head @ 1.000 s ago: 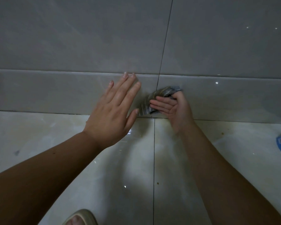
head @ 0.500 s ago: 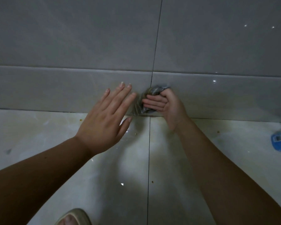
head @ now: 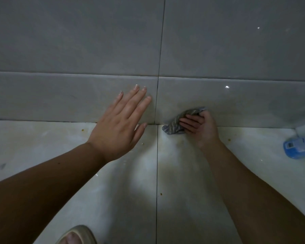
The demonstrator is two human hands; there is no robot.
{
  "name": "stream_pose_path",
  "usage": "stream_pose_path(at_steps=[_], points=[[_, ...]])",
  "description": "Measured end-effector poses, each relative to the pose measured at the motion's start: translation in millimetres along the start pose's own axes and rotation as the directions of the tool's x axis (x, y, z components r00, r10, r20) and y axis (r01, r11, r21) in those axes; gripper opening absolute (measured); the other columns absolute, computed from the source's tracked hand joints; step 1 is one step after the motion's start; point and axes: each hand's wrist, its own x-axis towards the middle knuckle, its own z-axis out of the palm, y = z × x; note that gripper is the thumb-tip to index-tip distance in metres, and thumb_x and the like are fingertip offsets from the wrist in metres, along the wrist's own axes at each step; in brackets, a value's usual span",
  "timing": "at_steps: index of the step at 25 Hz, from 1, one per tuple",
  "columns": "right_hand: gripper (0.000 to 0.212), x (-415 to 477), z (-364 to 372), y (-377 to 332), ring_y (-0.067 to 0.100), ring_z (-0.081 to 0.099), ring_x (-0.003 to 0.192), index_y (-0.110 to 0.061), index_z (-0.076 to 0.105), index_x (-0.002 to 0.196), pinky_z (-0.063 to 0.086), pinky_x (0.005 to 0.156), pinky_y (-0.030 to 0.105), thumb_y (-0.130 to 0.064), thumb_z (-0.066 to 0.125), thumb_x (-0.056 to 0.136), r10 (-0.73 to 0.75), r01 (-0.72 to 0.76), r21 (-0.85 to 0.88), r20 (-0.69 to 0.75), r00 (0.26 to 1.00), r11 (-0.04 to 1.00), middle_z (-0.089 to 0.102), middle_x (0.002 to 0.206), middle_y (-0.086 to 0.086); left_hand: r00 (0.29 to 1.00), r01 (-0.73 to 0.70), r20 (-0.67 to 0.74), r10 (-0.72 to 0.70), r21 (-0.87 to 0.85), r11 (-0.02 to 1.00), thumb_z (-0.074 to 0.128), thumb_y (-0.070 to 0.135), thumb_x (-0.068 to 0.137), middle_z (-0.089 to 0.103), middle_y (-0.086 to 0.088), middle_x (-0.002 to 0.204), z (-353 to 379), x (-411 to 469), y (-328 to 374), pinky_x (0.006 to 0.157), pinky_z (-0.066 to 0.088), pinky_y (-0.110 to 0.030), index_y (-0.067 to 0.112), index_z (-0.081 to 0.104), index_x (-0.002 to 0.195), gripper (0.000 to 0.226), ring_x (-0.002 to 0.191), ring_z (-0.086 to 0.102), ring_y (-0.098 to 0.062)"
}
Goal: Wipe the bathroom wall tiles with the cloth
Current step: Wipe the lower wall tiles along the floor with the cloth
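Observation:
A bunched grey striped cloth point(head: 178, 123) is pressed against the bottom of the low grey wall tile point(head: 245, 101), right where the wall meets the floor. My right hand point(head: 200, 127) grips the cloth with curled fingers, just right of the vertical grout line. My left hand point(head: 122, 124) lies flat with straight, spread fingers on the low wall tile point(head: 60, 97) left of that grout line. Larger grey wall tiles point(head: 77, 36) rise above the low band.
The pale glossy floor tiles point(head: 113, 191) show small brown specks. A blue and white plastic object point(head: 299, 147) lies on the floor at the right edge. The toe of my sandalled foot point(head: 76, 235) shows at the bottom.
My right hand has slid the cloth down and to the right, from beside the grout line to the wall's foot. My left hand stays flat on the tile.

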Motion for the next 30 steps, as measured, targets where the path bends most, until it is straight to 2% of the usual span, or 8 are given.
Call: stream_pose_path(at_steps=[5,7,12,16,18,23,27,30], points=[[0.045,-23.1,27.9,-41.5,0.035,0.071,0.092,-0.006,0.066,0.086,0.054,0.087,0.039,-0.034,0.031,0.097,-0.142,0.135,0.073,0.1,0.985,0.988,0.074,0.091,0.018,1.0,0.006,-0.026,-0.006,-0.002,1.0,0.041,0.035,0.101,0.024,-0.015,0.161,-6.1,6.7,4.4,0.122,0.017,-0.048,0.006,0.03,0.152,0.06,0.151,0.016,-0.026],[0.047,-20.6,28.4,-38.2,0.033,0.071,0.087,-0.004,0.066,0.081,0.054,0.084,0.038,-0.033,0.032,0.096,-0.113,0.105,0.081,0.099,0.989,0.991,0.074,0.09,0.019,1.0,0.006,-0.012,-0.006,-0.012,1.0,0.039,0.036,0.101,0.024,-0.015,0.161,-3.9,8.0,9.1,0.122,0.017,-0.048,0.006,0.029,0.153,0.06,0.151,0.016,-0.026],[0.037,-3.6,-0.5,-15.8,0.038,0.068,0.09,0.004,0.056,0.1,0.056,0.059,0.027,-0.028,0.037,0.096,0.014,-0.013,0.11,-0.001,1.0,0.994,0.053,0.127,0.036,0.999,-0.033,-0.003,0.033,-0.019,0.999,0.039,0.036,0.101,0.027,-0.016,0.16,0.6,14.6,20.9,0.121,0.02,-0.05,0.006,0.031,0.152,0.059,0.15,0.019,-0.028],[0.039,-26.4,-2.6,-55.2,0.035,0.072,0.083,-0.011,0.051,0.068,0.052,0.074,0.031,-0.032,0.034,0.096,-0.133,0.135,0.143,-0.026,0.991,0.98,0.072,0.089,0.022,0.998,-0.04,-0.048,0.039,-0.031,0.999,0.042,0.033,0.101,0.026,-0.016,0.16,-2.6,28.5,30.9,0.122,0.019,-0.049,0.005,0.03,0.152,0.06,0.151,0.017,-0.027],[0.043,-35.0,-5.4,-78.0,0.032,0.072,0.082,-0.013,0.053,0.066,0.049,0.084,0.034,-0.036,0.031,0.096,-0.211,0.216,0.186,-0.049,0.976,0.958,0.074,0.079,0.014,0.997,-0.046,-0.057,0.044,-0.032,0.998,0.041,0.033,0.101,0.025,-0.016,0.16,-2.2,32.4,35.1,0.122,0.017,-0.048,0.005,0.029,0.153,0.06,0.151,0.017,-0.027],[0.045,-14.4,-32.2,-56.0,0.028,0.071,0.072,-0.008,0.061,0.076,0.049,0.087,0.038,-0.038,0.033,0.095,-0.095,0.115,0.21,-0.104,0.99,0.971,0.073,0.077,0.012,0.997,-0.06,-0.04,0.059,-0.033,0.998,0.046,0.031,0.1,0.027,-0.016,0.16,3.2,32.7,41.0,0.122,0.018,-0.048,0.005,0.031,0.152,0.06,0.15,0.018,-0.028],[0.043,6.9,-56.7,-36.7,0.025,0.071,0.078,-0.007,0.06,0.084,0.048,0.074,0.03,-0.038,0.033,0.095,0.011,0.0,0.097,-0.116,0.993,0.995,0.069,0.097,0.016,0.997,-0.071,-0.023,0.071,-0.027,0.997,0.045,0.033,0.101,0.027,-0.016,0.16,9.2,34.4,41.8,0.122,0.019,-0.048,0.005,0.031,0.152,0.06,0.15,0.019,-0.028],[0.041,-5.8,-55.2,-44.0,0.031,0.07,0.086,-0.007,0.06,0.089,0.049,0.092,0.044,-0.037,0.034,0.097,0.009,-0.004,0.109,-0.054,0.999,0.994,0.074,0.089,0.015,0.997,-0.069,-0.025,0.069,-0.021,0.997,0.044,0.033,0.101,0.026,-0.015,0.16,8.2,39.1,45.1,0.122,0.017,-0.047,0.006,0.03,0.153,0.06,0.151,0.018,-0.027]])
